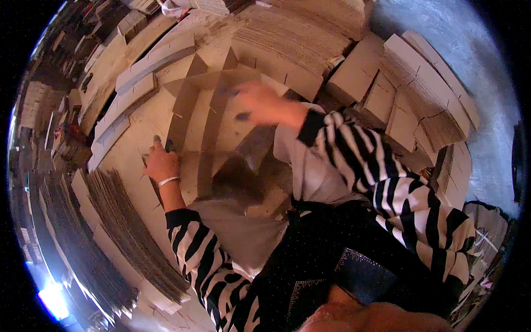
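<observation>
Here, left hand (162,166) is seen beside cardboard grid (208,138); right hand (263,105) is blurred near grid's right side; grip of both cannot be told.

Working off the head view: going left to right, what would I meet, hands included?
Slanting stack of thin grey-brown cardboard sheets → bare left hand with white wristband → long upright brown cardboard divider → blurred bare right hand → stack of slotted brown cardboard pieces.

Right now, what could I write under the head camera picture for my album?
Right hand, blurred, over a cardboard divider grid; left hand beside it, cardboard stacks nearby.
</observation>
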Motion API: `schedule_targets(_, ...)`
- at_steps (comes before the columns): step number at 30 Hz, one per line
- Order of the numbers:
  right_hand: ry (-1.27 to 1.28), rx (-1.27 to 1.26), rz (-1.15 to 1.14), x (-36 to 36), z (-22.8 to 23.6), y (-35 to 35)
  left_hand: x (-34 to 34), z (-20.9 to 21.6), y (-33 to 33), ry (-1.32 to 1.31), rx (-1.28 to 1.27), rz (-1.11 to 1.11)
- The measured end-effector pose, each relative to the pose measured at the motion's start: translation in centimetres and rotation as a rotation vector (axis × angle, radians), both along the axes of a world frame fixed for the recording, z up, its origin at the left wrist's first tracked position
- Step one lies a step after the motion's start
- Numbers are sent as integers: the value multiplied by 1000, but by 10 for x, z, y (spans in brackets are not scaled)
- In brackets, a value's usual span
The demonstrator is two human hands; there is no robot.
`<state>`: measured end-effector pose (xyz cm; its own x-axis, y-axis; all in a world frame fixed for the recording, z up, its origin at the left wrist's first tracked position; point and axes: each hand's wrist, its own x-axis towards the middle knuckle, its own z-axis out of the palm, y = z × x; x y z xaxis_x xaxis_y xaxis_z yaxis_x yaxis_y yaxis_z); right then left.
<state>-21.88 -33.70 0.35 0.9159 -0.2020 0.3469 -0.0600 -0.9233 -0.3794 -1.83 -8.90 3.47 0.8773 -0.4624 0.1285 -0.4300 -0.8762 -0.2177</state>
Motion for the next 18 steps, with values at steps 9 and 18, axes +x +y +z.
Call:
schedule_targets(9, 77, -492, -494, -98, -35, -138, 36, -48, 5, 142, -173, -30)
schedule_targets(18, -205, 313, -116, 29, 57, -21, 39, -44, 25, 180, -148, 49)
